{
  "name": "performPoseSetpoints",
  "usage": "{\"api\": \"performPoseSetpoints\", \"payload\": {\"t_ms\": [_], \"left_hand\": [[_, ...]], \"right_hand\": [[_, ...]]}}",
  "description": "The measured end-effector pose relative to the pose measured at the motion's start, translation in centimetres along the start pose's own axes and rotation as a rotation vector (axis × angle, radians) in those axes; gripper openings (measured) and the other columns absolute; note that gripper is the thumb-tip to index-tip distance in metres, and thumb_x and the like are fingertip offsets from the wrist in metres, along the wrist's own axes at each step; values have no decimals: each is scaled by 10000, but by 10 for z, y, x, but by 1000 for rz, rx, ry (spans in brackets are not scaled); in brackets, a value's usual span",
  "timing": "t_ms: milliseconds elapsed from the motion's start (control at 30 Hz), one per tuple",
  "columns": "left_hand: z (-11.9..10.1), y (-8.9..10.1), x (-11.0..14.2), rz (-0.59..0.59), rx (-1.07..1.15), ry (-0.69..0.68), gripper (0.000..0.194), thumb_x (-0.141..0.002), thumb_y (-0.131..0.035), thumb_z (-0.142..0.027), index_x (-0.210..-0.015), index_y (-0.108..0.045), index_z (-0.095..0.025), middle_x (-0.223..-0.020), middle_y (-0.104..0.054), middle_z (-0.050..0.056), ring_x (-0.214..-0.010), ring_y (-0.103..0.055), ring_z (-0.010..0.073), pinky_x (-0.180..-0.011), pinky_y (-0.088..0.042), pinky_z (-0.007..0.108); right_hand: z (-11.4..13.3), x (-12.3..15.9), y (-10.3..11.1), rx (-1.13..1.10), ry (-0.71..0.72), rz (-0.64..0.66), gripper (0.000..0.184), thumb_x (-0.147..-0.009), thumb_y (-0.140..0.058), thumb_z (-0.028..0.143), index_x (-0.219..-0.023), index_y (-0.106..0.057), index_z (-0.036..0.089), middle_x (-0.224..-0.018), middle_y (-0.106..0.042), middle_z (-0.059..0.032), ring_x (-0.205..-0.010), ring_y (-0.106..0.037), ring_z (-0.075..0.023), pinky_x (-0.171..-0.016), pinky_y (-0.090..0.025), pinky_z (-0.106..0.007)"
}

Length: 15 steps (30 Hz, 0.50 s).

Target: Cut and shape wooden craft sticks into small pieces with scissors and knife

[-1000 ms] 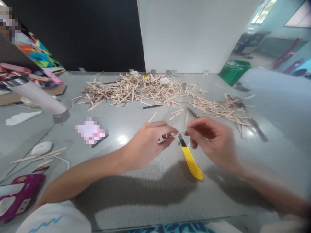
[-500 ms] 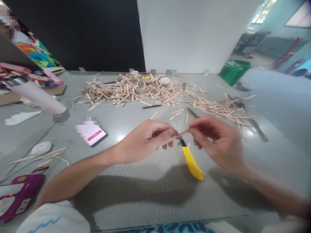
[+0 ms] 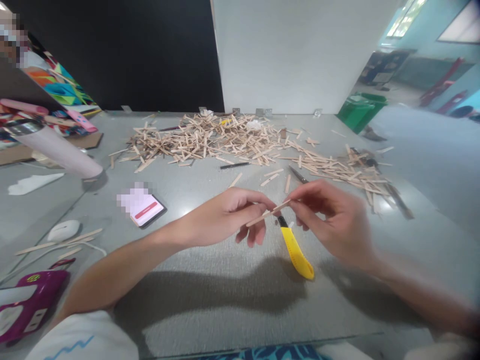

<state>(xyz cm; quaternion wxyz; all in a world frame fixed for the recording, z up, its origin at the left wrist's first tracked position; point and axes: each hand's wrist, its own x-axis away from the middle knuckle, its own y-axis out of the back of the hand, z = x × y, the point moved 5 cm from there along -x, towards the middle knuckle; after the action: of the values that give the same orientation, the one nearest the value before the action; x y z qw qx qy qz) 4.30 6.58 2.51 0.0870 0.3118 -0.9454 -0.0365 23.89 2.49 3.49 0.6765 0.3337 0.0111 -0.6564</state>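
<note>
A thin wooden craft stick (image 3: 258,219) is held up between my two hands, and a shorter stretch of wood overlaps its right part. My left hand (image 3: 225,215) curls its thumb and index finger about the wood, its other fingers hanging loose below. On the right end, the thumb and fingertips of my right hand (image 3: 330,215) are pinched. Beneath the hands lies a tool with a yellow handle (image 3: 297,254) and black neck; its far end is hidden. A dark pointed tool (image 3: 298,174) shows just beyond my right hand.
Wooden sticks (image 3: 210,140) are heaped at the back, with more sticks (image 3: 337,167) to the right. On the left are a phone (image 3: 148,212), a bottle (image 3: 60,150), a white mouse (image 3: 63,229) and a purple device (image 3: 41,300). A black strip (image 3: 234,165) lies before the heap.
My left hand's lower fingers have loosened and dropped, and its thumb has shifted, so more of the stick shows. My right hand has moved slightly left, still pinching the wood.
</note>
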Motion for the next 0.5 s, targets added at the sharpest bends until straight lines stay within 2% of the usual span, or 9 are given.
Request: {"api": "performPoseSetpoints", "payload": {"t_ms": [167,267,433,500], "left_hand": [[-4,-1,2,28,15,-18,302,-1144,-469,-332,-1048,-700,-164,-711,-713,17,-581,-608,110,-541,-472,211],[-4,-1,2,38,16,-8,271,-1127,-521,-357,-1114,-713,-167,-703,-697,8,-566,-590,107,-529,-460,212],[-3,2,5,7,-9,-30,195,-1080,-627,-358,-1143,-681,-182,-781,-688,8,-625,-621,114,-513,-459,204],[-4,3,8,-22,-27,-33,167,-1068,-643,-329,-1158,-661,-190,-819,-697,10,-637,-637,115,-491,-452,193]], "right_hand": [[1,-2,1,1,4,-18,22,-1026,-737,250,-1006,-732,245,-821,-758,14,-560,-669,-121,-540,-577,-257],[0,-2,0,8,12,-1,29,-1031,-728,251,-1003,-734,243,-860,-781,1,-608,-711,-136,-552,-590,-262],[4,0,-3,8,37,28,33,-1052,-691,242,-1064,-721,248,-1176,-818,-42,-683,-761,-140,-595,-625,-281],[5,-2,2,96,75,-17,108,-1053,-684,255,-1152,-728,259,-1135,-815,-38,-707,-768,-155,-616,-617,-287]]}}
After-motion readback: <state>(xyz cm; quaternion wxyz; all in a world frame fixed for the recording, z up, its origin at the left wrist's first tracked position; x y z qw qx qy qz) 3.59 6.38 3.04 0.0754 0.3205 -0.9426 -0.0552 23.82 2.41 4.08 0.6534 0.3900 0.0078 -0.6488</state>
